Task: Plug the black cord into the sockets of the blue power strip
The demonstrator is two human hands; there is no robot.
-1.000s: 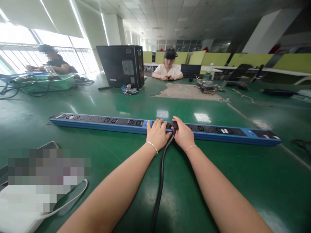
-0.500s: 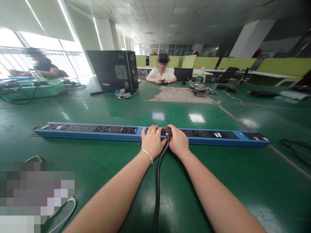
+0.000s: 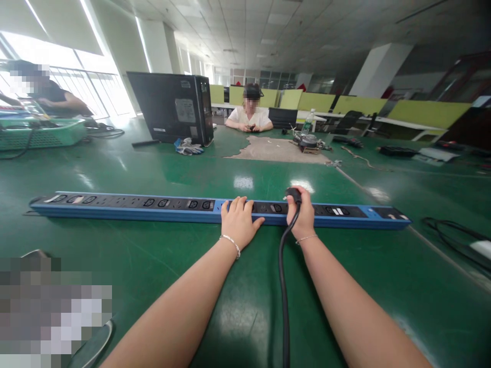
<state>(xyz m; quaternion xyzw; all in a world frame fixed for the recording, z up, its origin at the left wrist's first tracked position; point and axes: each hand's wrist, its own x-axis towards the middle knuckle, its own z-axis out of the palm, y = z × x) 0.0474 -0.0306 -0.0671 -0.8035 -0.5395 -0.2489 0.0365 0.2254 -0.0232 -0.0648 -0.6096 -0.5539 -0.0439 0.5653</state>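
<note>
No lettering is legible: the grey label on the black case (image 3: 169, 112), the white stickers (image 3: 337, 211) on the strip (image 3: 123, 213) (tiny ones) and the bottle's (image 3: 309, 121) green label are too blurred.

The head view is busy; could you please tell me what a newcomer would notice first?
Probably the long blue power strip lying across the green table, with the left hand on it near the middle. To the right, the right hand holds a black plug. A big black computer case stands farther back, on the left.

The only view looks forward and down from the wearer's head (fairly close over the hands).
</note>
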